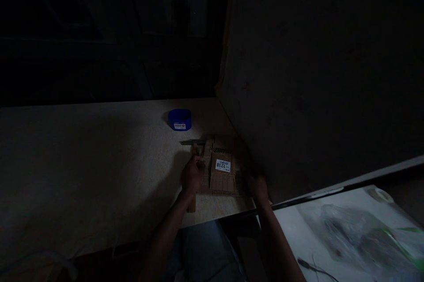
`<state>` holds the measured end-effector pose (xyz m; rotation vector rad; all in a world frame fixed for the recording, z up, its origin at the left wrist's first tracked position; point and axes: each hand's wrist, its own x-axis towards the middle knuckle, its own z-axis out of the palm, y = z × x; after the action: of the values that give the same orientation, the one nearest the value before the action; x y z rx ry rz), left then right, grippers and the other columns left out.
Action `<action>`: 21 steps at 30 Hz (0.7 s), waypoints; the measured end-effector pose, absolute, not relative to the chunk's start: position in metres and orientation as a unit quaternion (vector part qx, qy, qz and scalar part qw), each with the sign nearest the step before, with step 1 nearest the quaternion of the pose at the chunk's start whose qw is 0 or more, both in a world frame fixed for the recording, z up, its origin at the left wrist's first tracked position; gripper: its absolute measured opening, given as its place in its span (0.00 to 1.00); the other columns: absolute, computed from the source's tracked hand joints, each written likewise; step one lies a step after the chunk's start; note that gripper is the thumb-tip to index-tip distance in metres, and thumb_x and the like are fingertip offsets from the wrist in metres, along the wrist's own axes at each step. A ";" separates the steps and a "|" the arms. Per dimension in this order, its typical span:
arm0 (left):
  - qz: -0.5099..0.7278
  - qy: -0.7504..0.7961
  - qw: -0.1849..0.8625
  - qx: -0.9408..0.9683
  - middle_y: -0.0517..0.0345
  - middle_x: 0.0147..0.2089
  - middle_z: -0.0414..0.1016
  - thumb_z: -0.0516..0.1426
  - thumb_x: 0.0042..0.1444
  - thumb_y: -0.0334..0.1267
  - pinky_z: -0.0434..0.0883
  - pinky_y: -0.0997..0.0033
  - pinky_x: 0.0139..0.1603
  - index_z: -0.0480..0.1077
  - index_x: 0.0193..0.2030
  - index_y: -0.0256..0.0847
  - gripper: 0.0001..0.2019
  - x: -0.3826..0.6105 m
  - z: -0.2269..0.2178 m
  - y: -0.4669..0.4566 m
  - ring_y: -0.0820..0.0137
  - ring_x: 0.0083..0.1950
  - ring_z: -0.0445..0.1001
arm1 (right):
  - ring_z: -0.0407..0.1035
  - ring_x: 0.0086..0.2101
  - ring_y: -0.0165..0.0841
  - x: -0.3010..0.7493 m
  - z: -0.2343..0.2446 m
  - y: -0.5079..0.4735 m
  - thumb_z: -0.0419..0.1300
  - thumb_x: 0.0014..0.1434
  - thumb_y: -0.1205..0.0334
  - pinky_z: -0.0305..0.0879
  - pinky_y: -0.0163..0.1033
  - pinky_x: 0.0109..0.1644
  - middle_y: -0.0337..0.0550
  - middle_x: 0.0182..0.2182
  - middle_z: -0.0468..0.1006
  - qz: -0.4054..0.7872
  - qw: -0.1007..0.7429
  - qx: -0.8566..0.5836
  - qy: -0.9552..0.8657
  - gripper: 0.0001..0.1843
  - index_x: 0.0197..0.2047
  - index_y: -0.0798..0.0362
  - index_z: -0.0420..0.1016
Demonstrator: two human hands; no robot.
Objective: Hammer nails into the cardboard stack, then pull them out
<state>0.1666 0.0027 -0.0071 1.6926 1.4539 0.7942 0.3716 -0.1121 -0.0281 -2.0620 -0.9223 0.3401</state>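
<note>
A flat, folded piece of brown cardboard [222, 181] with a white label reading 1218 lies on the table before me. Just left of it is a hammer [191, 204], its wooden handle pointing toward me and its dark metal head at the far end. My left hand [192, 176] is closed around the middle of that handle, thumb side next to the cardboard's left edge. At the cardboard's right edge is my right hand [258, 186]; its fingers are lost in deep shadow. Beyond the hammer head stands a blue plastic container [179, 119] with a small label.
The pale tabletop [82, 162] stretches to the left. A large dark panel [314, 87] rises close on the right. Below it a white surface [288, 224] carries a clear plastic bag [351, 233], a cable [311, 266] and a roll of tape [380, 195]. The light is very dim.
</note>
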 end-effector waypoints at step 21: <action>0.503 0.609 0.338 0.511 0.48 0.49 0.79 0.60 0.50 0.46 0.74 0.62 0.48 0.73 0.52 0.39 0.23 -0.044 0.014 -0.023 0.62 0.45 0.78 | 0.75 0.35 0.41 0.188 0.003 -0.056 0.63 0.53 0.45 0.72 0.42 0.35 0.49 0.36 0.79 0.363 0.551 -0.635 -0.402 0.23 0.44 0.52 0.67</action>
<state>-0.0438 -0.0233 0.0137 1.3308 1.5877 1.3103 0.1878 -0.0562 0.0028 -1.5012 -0.9514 0.8587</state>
